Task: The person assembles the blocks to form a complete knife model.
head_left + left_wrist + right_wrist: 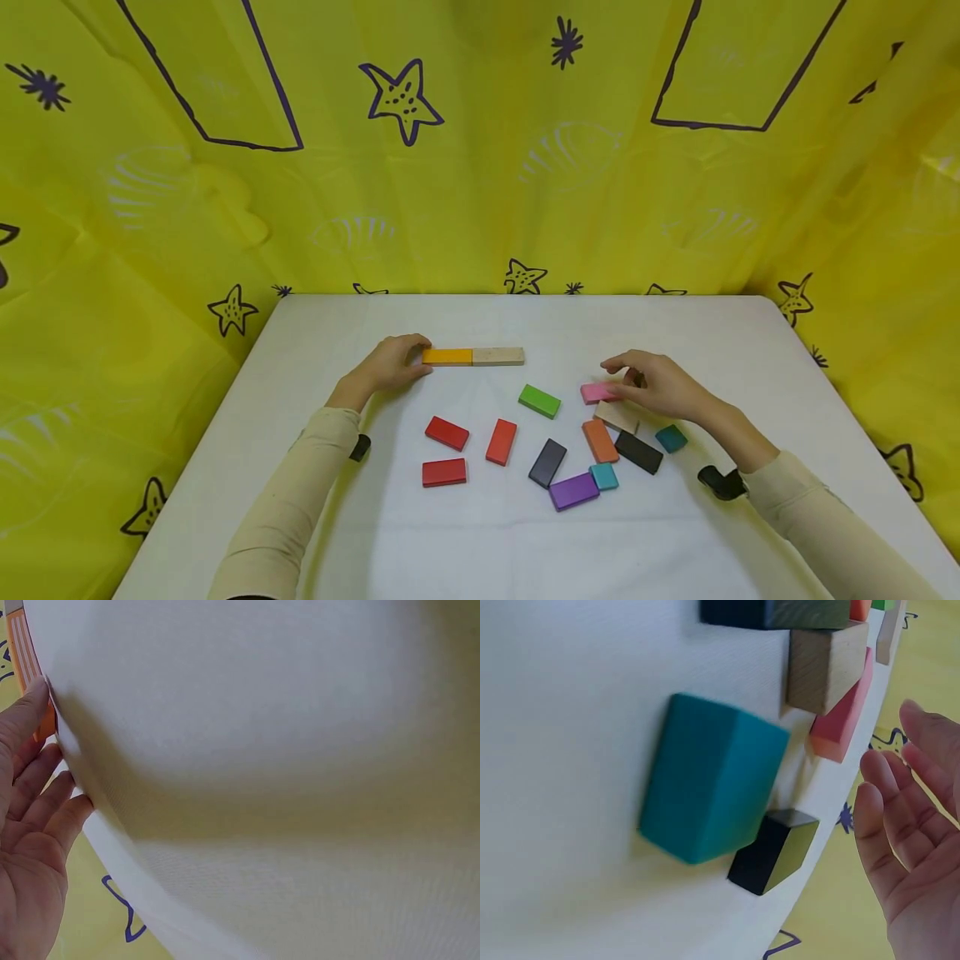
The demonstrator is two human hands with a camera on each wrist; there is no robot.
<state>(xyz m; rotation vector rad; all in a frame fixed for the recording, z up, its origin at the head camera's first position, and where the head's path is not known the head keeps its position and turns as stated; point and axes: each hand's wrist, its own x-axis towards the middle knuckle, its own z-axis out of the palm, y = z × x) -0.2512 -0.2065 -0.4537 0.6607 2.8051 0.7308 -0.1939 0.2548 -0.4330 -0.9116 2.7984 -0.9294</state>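
At the far left, my left hand [390,363] pinches the left end of an orange block [450,357] between thumb and fingers. That block lies end to end with a speckled beige block [498,357], forming a straight row. My right hand [666,387] hovers over the right-hand group with loosely bent fingers, holding nothing. Nearest it is a pink block [594,392], partly covered by the fingers in the head view. In the right wrist view the fingers stand apart from the pink block [841,724]. A pale wooden block [616,417] lies just in front of it.
Right of centre lie green [539,401], orange-red [600,441], black [639,452], dark grey [547,463], purple [574,492], light blue [603,477] and teal [671,438] blocks. Several red blocks [446,433] lie nearer the middle. A yellow curtain [480,208] surrounds the white table [480,558].
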